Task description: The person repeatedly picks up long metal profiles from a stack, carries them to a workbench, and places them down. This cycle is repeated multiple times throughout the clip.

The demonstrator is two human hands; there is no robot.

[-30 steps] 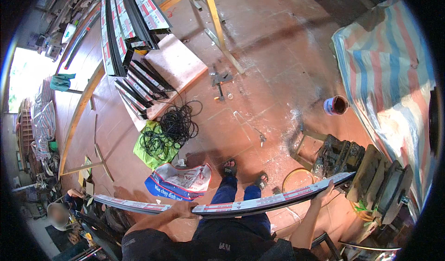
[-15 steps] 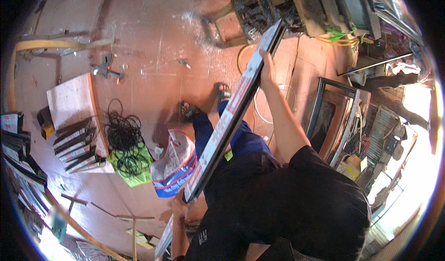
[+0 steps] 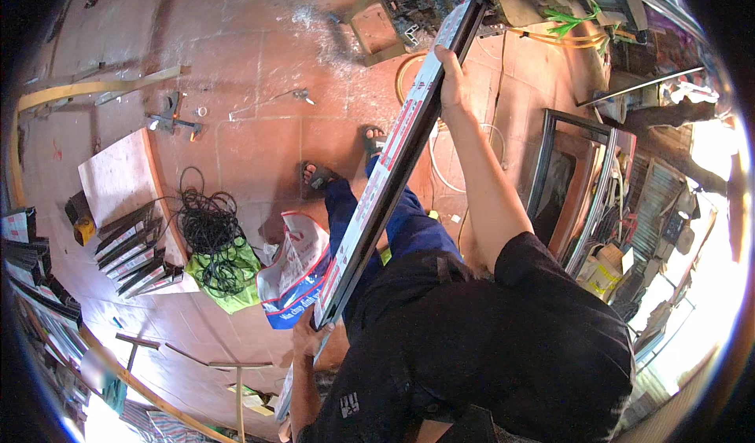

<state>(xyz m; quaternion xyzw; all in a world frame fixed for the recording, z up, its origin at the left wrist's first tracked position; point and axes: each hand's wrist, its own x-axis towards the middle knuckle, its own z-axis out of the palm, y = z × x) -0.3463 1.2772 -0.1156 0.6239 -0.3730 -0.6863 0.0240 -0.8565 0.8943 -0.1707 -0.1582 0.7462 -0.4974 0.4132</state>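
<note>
A long dark metal profile [image 3: 393,172], its upper face covered in white film with red print, slants across my body from lower left to far right. My right hand [image 3: 451,81] is closed around it towards the far end, thumb lying over the film. Low on the left, my left hand [image 3: 309,334] grips the profile near its lower part, fingers partly hidden beneath. Past that hand a pale length [image 3: 285,396] shows beside my forearm; whether it is the same piece I cannot tell. The far tip reaches over a dark, dirty stand [image 3: 377,30].
Black cable [image 3: 211,221] lies tangled on a lime-green bag [image 3: 228,278], beside a printed sack [image 3: 292,262]. Further left, several cut profiles [image 3: 134,250] rest on a board [image 3: 118,176]. A clamp [image 3: 173,117] lies on the floor. Frames [image 3: 546,168] lean right; a person [image 3: 114,392] is lower left.
The profile's far end has moved farther out, and my right hand has gone with it. My left hand keeps its grip and has shifted only slightly. The view has tilted a little.
</note>
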